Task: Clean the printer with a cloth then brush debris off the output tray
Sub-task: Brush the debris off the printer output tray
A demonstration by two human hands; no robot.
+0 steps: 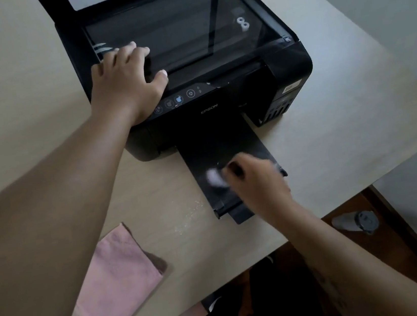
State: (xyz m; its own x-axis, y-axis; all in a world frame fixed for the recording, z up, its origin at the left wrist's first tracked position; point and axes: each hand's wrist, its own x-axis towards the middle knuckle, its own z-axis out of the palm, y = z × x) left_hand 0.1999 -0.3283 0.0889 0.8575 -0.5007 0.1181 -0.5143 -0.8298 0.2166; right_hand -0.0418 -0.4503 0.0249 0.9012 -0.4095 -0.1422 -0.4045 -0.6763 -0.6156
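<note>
Two hands worked: the left [126, 85] lay flat, steadying the printer [220, 98], while the right [253, 181] gripped a brush [215, 176] over the tray [202, 156], whose length ran toward the table [345, 139] edge.

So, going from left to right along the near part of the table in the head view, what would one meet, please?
Folded pink cloth → scattered pale crumbs of debris → black pulled-out output tray → right hand holding a small brush.
</note>
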